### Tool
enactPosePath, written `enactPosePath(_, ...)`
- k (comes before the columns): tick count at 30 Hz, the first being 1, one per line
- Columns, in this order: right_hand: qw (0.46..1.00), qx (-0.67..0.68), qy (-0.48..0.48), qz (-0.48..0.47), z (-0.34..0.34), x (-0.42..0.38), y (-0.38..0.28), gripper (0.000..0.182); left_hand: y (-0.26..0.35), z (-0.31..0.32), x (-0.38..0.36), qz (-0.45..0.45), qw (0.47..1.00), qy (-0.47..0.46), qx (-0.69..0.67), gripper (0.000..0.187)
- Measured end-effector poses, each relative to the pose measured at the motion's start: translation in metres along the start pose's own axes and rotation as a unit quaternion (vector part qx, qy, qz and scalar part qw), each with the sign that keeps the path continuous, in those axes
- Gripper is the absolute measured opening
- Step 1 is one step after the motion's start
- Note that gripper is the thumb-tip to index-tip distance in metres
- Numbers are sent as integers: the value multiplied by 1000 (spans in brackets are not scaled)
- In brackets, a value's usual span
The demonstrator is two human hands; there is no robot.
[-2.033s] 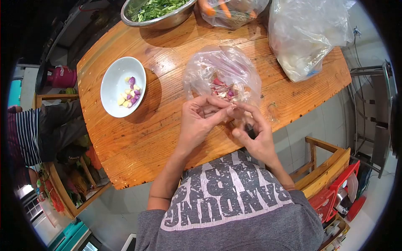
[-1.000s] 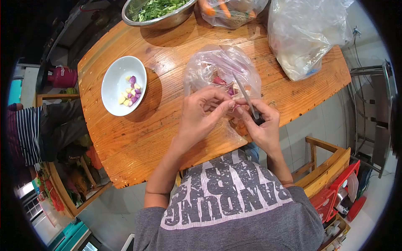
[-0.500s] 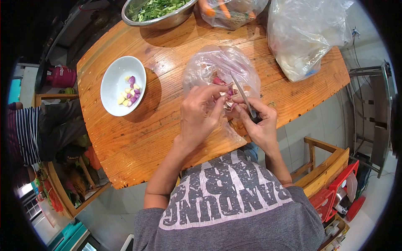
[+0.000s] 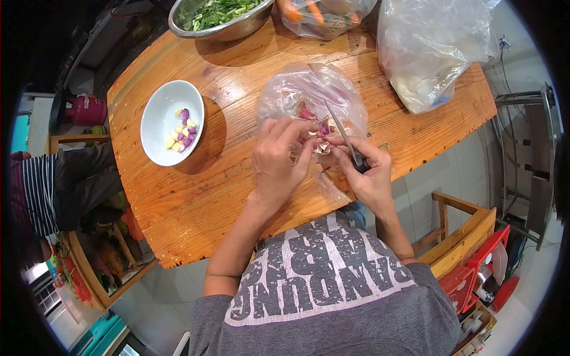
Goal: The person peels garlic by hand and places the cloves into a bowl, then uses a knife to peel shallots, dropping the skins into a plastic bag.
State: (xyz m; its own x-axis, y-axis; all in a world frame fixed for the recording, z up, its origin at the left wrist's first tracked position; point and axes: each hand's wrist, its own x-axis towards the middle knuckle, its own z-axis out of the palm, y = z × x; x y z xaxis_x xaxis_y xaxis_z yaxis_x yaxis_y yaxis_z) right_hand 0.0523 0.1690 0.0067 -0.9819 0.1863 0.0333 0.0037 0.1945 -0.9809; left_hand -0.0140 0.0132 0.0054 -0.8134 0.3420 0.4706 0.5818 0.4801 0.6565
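Fingers of your left hand (image 4: 278, 161) pinch a small shallot (image 4: 324, 130) above the clear bag (image 4: 300, 95); your right hand (image 4: 367, 175) grips a knife (image 4: 344, 137) against it.

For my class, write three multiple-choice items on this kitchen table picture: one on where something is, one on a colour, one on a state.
1. Where is the white bowl relative to the hands?
A. to their left
B. to their right
C. under them

2. What colour is the small shallot between the fingertips?
A. green
B. purple
C. orange

3. What is the right hand doing?
A. resting flat
B. gripping a knife
C. lifting a bag

Answers:
1 A, the bowl sits on the table left of the left hand.
2 B, its skin shows purple.
3 B, the blade points up from the fist.
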Motion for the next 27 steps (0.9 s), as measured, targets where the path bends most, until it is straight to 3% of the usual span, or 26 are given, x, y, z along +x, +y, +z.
enactPosePath(2,1000,7,0,-9,0,0,3,19,0,2,-5,-60,994,-8,-89,13)
enactPosePath(5,1000,29,5,-7,1,0,4,19,-4,1,-8,-45,996,-41,-65,25)
enactPosePath(8,1000,22,0,-2,1,-1,1,17,22,1,-2,-252,900,-9,-355,29)
enactPosePath(11,999,31,-14,2,1,-1,-2,23,17,-3,-4,-271,853,-86,-439,31)
enactPosePath(18,992,106,-61,-13,-4,-8,-8,48,8,-8,-4,-320,794,-84,-510,21)
enactPosePath(21,988,78,-126,38,-10,-15,-9,45,6,-9,-5,-313,767,-78,-555,18)
enactPosePath(27,988,72,-117,69,-5,-17,-6,39,4,-6,-6,-322,762,-70,-558,16)
